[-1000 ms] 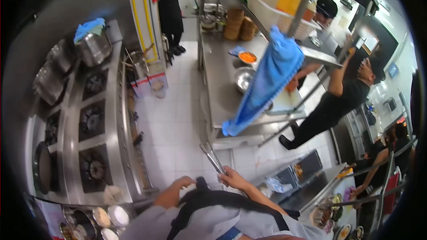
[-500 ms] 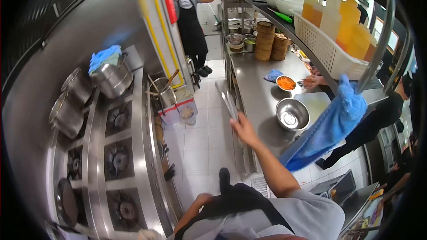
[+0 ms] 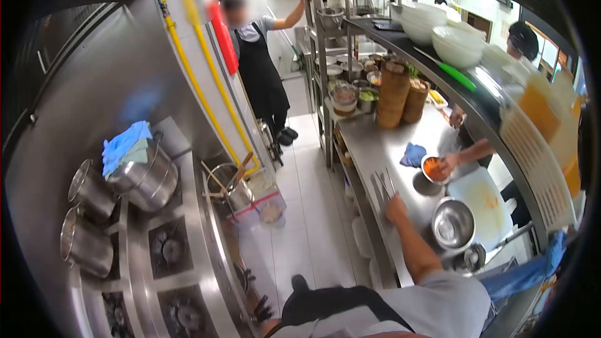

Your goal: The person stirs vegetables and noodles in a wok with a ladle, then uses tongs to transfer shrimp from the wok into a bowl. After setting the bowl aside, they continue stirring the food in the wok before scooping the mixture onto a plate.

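My right hand [image 3: 395,208] is closed around metal tongs [image 3: 392,183], whose two arms spread apart over the near edge of the steel counter [image 3: 360,141]. To its right stands a shiny steel mixing bowl [image 3: 453,222]. Farther off, a co-worker's hand [image 3: 447,166] reaches into a small bowl of orange shreds [image 3: 431,168]. A blue cloth [image 3: 412,155] lies beside that bowl. Of my left side only a bit of skin shows at the bottom edge, by my black apron; its fingers cannot be made out.
Left is a gas range [image 3: 169,244] with steel pots [image 3: 147,175]. A person in a black apron [image 3: 263,62] stands in the aisle ahead. Bamboo steamers [image 3: 393,97] and a white cutting board [image 3: 479,197] sit on the counter. A shelf [image 3: 432,56] with white bowls [image 3: 457,47] overhangs it.
My right hand has moved with the tongs from the aisle to over the counter. My left hand has dropped mostly out of sight. The co-worker's hand has gone into the bowl of orange shreds.
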Demonstrator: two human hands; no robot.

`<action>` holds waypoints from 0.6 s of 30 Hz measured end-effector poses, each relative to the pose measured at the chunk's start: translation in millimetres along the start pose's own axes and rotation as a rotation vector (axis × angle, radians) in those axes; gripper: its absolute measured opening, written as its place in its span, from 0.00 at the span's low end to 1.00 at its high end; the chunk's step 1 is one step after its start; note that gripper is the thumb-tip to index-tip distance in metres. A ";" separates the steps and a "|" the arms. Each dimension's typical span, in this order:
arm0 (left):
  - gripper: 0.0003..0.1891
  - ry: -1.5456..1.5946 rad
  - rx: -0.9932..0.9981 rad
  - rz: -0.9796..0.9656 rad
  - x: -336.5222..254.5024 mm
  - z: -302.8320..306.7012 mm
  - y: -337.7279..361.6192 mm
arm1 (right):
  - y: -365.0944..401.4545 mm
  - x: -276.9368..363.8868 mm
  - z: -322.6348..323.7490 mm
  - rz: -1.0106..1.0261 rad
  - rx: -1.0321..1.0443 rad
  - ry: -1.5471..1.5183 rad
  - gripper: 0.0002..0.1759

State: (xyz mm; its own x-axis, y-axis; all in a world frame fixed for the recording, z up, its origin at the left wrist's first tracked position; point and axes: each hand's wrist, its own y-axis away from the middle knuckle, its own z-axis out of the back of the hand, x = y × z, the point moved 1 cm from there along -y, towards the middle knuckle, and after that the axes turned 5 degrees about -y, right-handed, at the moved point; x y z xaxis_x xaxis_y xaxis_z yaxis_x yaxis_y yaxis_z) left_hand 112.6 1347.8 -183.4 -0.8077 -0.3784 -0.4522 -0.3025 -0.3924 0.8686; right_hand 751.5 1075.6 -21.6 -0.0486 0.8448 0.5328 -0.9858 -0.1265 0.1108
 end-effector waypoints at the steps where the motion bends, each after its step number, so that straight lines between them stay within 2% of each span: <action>1: 0.20 0.010 0.019 -0.007 -16.8 2.6 -12.9 | -1.3 14.9 8.8 -0.012 -0.008 0.001 0.35; 3: 0.20 -0.034 0.063 -0.008 -51.9 18.6 -48.8 | 29.1 32.2 14.9 -0.090 -0.003 0.030 0.35; 4: 0.20 -0.053 0.095 -0.005 -67.4 25.1 -63.1 | 31.1 35.8 11.7 -0.110 -0.076 0.031 0.35; 6: 0.20 -0.135 0.165 0.006 -100.4 48.4 -97.9 | 34.9 43.7 5.8 -0.108 -0.020 0.175 0.33; 8: 0.20 -0.218 0.246 0.030 -139.0 72.3 -129.7 | 30.4 51.9 13.2 -0.159 -0.080 0.163 0.30; 9: 0.21 -0.267 0.290 0.046 -161.4 82.4 -146.8 | 33.7 51.8 5.4 -0.217 -0.152 0.064 0.29; 10: 0.21 -0.320 0.330 0.054 -189.6 94.2 -165.2 | 24.3 38.4 -5.3 -0.164 -0.134 0.071 0.30; 13: 0.21 -0.431 0.440 0.053 -292.8 117.5 -215.3 | 2.9 16.7 -36.9 0.035 -0.099 0.158 0.30; 14: 0.21 -0.454 0.476 0.033 -333.7 122.4 -234.4 | 18.4 70.6 -12.8 -0.169 -0.131 -0.030 0.28; 17: 0.23 -0.516 0.573 -0.099 -475.9 105.1 -259.1 | -10.9 88.8 -32.9 -0.100 -0.145 -0.062 0.29; 18: 0.24 -0.560 0.665 -0.227 -518.5 89.3 -264.1 | -21.2 101.9 -39.1 -0.061 -0.095 -0.108 0.28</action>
State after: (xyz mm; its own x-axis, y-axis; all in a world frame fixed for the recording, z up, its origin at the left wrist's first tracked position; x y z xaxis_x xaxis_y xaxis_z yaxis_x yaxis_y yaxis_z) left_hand 566.2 1722.5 -160.2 -0.7683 0.1816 -0.6138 -0.5753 0.2245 0.7865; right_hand 761.1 1184.7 -2.5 0.0247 0.7877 0.6156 -0.9974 -0.0224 0.0688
